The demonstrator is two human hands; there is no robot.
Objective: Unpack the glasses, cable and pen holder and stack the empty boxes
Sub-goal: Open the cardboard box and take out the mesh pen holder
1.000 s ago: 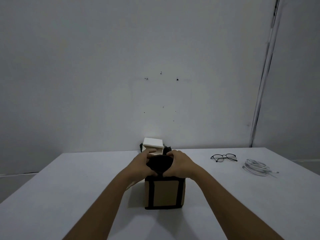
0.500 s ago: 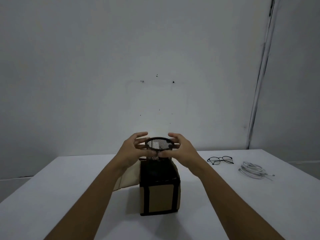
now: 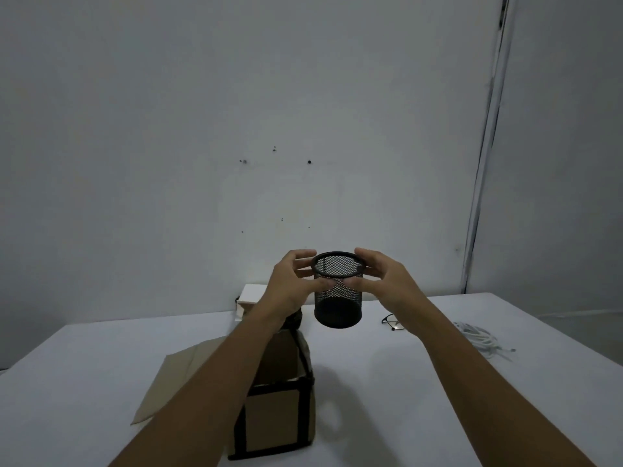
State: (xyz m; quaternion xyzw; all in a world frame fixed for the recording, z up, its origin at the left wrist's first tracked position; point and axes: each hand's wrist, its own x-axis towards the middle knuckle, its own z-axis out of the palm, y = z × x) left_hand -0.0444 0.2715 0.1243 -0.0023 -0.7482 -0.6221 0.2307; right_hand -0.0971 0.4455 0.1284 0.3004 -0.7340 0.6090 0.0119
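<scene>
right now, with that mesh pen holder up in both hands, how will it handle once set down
The pen holder is open wire mesh, so probably light and stiff. Both hands, left and right, pinch its rim lightly. Round-walled, so on its side it would likely roll.

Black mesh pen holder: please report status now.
Left hand and right hand grip black mesh pen holder at rim. Holder airborne, clear of brown cardboard box. Nothing obstructing.

Black round wire-mesh pen holder (image 3: pixel 338 293) upright in mid-air above white table. Open tan cardboard box with black edges (image 3: pixel 276 412) below-left. Thin black-framed glasses (image 3: pixel 391 322) and coiled white cable (image 3: pixel 480 339) lying rightward.
</scene>
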